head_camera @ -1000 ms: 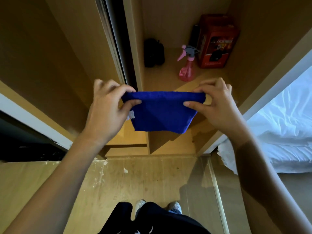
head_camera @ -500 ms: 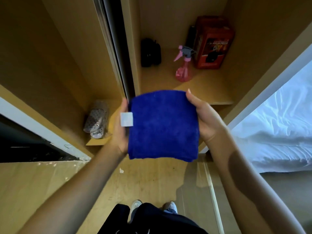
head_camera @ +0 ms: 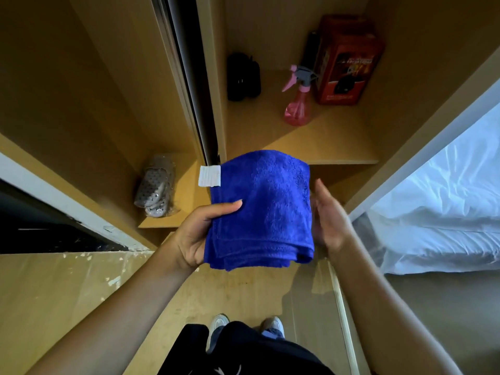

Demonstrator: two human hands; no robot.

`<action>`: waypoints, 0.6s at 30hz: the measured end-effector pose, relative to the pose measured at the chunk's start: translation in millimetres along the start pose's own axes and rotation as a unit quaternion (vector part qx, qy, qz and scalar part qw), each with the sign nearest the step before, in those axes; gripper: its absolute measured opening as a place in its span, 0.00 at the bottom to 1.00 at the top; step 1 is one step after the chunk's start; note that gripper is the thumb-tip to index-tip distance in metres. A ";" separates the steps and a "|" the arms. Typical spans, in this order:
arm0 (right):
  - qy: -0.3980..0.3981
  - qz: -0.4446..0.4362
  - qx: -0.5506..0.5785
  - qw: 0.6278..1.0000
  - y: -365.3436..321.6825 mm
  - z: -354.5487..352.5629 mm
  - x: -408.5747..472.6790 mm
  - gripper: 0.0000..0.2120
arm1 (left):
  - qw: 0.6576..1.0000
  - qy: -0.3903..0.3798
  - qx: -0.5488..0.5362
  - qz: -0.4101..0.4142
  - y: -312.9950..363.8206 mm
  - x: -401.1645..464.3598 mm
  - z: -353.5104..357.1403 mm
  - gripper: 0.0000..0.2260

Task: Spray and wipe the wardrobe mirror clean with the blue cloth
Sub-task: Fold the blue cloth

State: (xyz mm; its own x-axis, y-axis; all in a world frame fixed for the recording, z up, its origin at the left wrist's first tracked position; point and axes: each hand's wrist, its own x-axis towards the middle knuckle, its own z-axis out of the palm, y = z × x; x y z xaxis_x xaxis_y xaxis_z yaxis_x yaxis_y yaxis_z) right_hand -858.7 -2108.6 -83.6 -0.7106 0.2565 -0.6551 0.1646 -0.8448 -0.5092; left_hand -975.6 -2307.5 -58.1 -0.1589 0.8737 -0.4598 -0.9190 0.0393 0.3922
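Head view showed the folded blue cloth (head_camera: 261,209) in front of the wardrobe shelf (head_camera: 319,142), soft, light and non-slip; best gripped at a folded edge. Left hand (head_camera: 197,239) grip held it, thumb on top; right hand (head_camera: 328,220) was open beside it. White tag (head_camera: 209,176) and red box (head_camera: 349,60) lettering were unreadable. Pink spray bottle (head_camera: 297,106) stood on the shelf.

This is a bedroom in a home or hotel. An open wooden wardrobe (head_camera: 270,36) with a sliding door (head_camera: 186,77) stands beside a bed (head_camera: 443,212) with white sheets. Wrapped slippers (head_camera: 155,186) and a pink spray bottle (head_camera: 297,104) sit on its shelves.
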 end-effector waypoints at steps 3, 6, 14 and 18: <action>0.069 0.070 0.028 0.995 46.8 0.5 5.6 0.15 | 0.998 -0.049 -0.038 0.028 2.4 -1.9 16.6 0.23; 0.045 0.106 0.065 0.991 75.8 8.7 5.0 0.08 | 0.997 -0.058 -0.033 0.030 3.7 -0.2 21.1 0.23; 0.144 -0.011 0.061 0.988 61.9 16.3 -10.4 0.17 | 0.976 0.165 0.136 -0.027 10.0 -4.0 3.5 0.15; 0.027 -0.017 0.174 0.984 47.1 50.5 -26.7 0.28 | 0.871 0.296 0.388 0.051 14.7 -4.3 13.5 0.20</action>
State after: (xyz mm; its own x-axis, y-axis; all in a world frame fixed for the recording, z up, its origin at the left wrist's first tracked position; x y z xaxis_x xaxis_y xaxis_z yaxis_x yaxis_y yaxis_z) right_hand -866.5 -2178.9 -61.9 -0.6723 0.3033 -0.6753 -0.1097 -0.9429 -0.3144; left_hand -983.6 -2304.1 -39.6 -0.5949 0.4978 -0.6311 -0.4042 0.4933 0.7702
